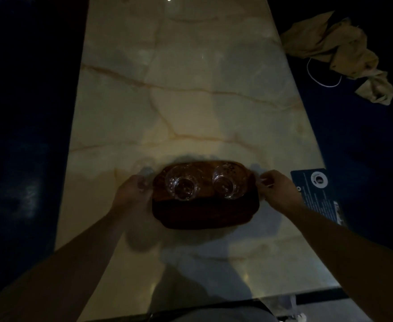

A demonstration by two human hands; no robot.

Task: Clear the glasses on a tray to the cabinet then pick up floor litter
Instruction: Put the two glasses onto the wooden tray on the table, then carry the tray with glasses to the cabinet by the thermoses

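Note:
A dark brown wooden tray rests on a pale marble table. Two clear glasses stand in the tray's far half: one on the left and one on the right. My left hand curls around the tray's left end. My right hand grips the tray's right end. Both forearms reach in from the bottom corners of the frame. The light is dim.
A dark blue printed card lies at the table's right edge beside my right hand. On the dark blue surface to the far right lie a crumpled tan cloth and a thin white cord. Dark floor flanks the table on the left.

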